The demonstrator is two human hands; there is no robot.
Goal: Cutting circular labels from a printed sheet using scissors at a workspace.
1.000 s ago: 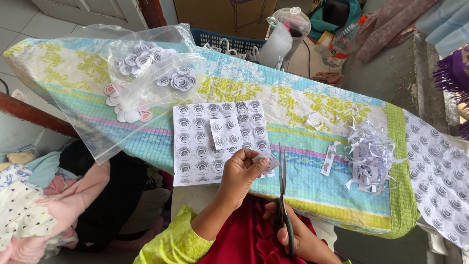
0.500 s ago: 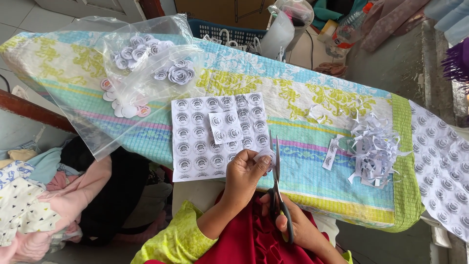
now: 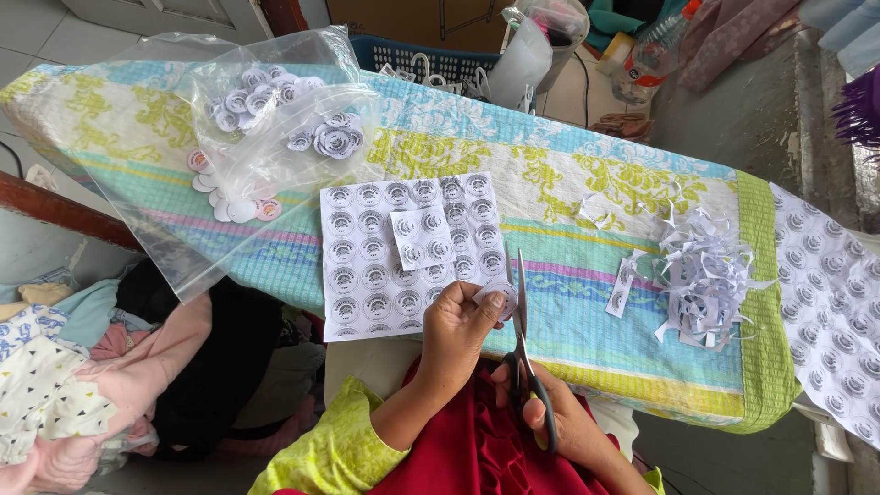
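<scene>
The left hand (image 3: 456, 332) pinches a small paper round (image 3: 500, 298) against the parted scissors (image 3: 522, 348) gripped by the right hand (image 3: 559, 426) (turning the paper, not the blades, likely trims cleanest).

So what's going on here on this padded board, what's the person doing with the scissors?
A person is cutting round printed labels out of paper. The left hand pinches a small round paper piece while the right hand works scissors around its edge. In front, on the quilted board, lies a sheet of printed circles with a smaller cut section on top. A clear plastic bag at the left holds finished circles, and a pile of paper trimmings sits at the right.
</scene>
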